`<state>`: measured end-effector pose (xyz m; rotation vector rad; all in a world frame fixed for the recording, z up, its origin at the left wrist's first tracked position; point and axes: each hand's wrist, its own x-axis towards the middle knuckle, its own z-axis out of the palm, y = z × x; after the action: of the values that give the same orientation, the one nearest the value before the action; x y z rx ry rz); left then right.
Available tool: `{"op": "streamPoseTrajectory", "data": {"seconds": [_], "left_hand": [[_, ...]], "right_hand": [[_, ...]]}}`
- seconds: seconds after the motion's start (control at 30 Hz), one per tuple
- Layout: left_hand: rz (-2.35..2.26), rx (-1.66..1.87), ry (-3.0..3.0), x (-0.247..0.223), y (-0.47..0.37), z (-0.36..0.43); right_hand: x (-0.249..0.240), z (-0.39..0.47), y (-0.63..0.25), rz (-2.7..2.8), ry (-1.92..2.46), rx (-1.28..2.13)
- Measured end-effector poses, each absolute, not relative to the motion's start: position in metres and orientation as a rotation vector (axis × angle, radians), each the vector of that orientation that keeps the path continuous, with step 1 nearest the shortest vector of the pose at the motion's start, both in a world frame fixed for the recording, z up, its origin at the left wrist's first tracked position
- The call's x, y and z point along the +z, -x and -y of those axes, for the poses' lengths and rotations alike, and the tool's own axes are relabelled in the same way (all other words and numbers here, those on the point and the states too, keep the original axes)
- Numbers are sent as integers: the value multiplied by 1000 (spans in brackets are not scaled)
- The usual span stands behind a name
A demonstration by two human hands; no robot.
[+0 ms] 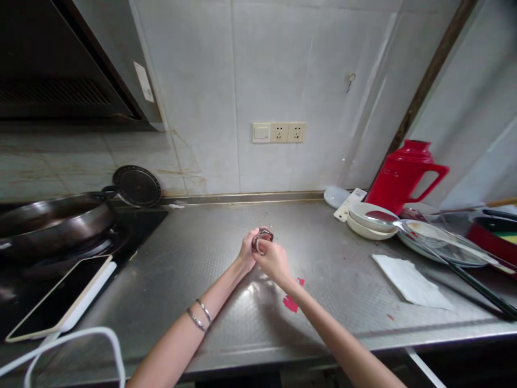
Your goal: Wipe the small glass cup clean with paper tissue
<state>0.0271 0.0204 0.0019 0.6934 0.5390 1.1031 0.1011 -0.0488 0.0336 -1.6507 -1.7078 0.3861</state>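
Above the middle of the steel counter (194, 242), my two hands meet around a small dark, roundish object (264, 235) with a reddish inside. My left hand (247, 249) is wrapped round its left side. From the right, my right hand (273, 260) pinches at its near edge, fingers closed. A light ring-like edge shows by my right fingertips; what the object is, I cannot make out. Red scraps (290, 303) lie on the counter beside my right forearm. Two silver bracelets circle my left wrist.
At the left are a pan (56, 221) on the stove and a phone (60, 296) with a white cable. A red thermos (399, 175), stacked bowls (372, 221), plates with utensils and a white napkin (412, 281) occupy the right side. Wall sockets (279, 132) are behind.
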Motion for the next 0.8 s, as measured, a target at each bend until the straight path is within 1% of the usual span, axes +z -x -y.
{"op": "streamPoseTrajectory", "data": {"seconds": [0.1,0.17,0.23,0.37,0.43,0.5,0.63,0.7,0.8], "left_hand": [[-542,1135,-753,5,-27,-18],[-555,1118,-768,6,-28,-17],[-567,1071,-756,7,-28,-18],[-589,916,-651,8,-24,-22],[-577,827,-604,9,-20,-26],[-558,770,-566,10,-15,-30],[-555,701,-538,9,-9,-34],[-546,674,-555,9,-9,-33],[-527,670,-591,9,-10,-30]], "right_hand": [[35,37,-111,1440,1303,876],[35,32,-118,1293,1140,1068],[34,30,-124,1225,1096,1117],[34,31,-140,1259,1104,1144],[35,32,-151,1283,1122,1080],[36,32,-162,1311,1152,934],[34,37,-174,1460,1236,501],[32,42,-174,1611,1267,293],[28,49,-170,1891,1232,71]]}}
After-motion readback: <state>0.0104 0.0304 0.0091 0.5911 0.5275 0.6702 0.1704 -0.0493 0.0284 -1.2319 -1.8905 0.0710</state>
